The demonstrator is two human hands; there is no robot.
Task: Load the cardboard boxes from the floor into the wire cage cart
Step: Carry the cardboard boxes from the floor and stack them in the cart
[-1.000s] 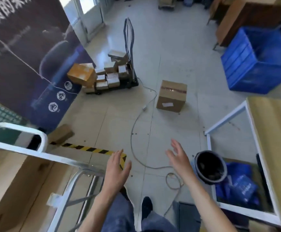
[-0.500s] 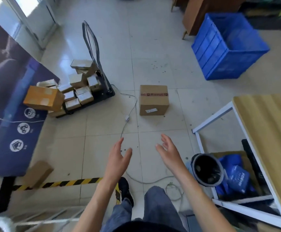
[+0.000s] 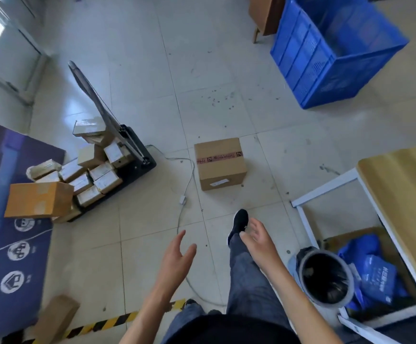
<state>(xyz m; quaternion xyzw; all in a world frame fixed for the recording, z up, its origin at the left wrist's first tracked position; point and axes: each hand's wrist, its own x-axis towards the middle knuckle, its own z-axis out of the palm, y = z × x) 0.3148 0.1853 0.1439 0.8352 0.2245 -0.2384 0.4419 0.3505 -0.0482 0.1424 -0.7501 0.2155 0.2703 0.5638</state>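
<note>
1. Both hands are empty, each grip spread with fingers apart: the left hand (image 3: 177,259) reaches forward palm turned inward, and the right hand (image 3: 257,238) is raised beside it, palm facing the left one.
2. Neither hand touches anything; they hang over the tiled floor (image 3: 226,70), well short of the cardboard box (image 3: 220,163).
3. That box sits alone on the floor straight ahead, closed, with a band of printed tape across its top and a white label on its near face.
4. One black shoe (image 3: 239,223) is stepped forward between the hands and the box.
5. A thin white cable (image 3: 187,180) runs across the tiles just left of the box.
6. To the left stands a black platform trolley (image 3: 137,155) piled with small boxes (image 3: 97,170), and a larger orange-brown box (image 3: 38,199) leans at its near end.
7. Another flat carton (image 3: 55,316) lies at lower left by a yellow-and-black floor stripe (image 3: 117,321).
8. A blue plastic crate (image 3: 330,55) stands far right; a wood-topped worktop (image 3: 405,194) with a white frame is at right, with a dark bin (image 3: 326,279) beside it.
9. The wire cage cart does not appear in this view.
</note>
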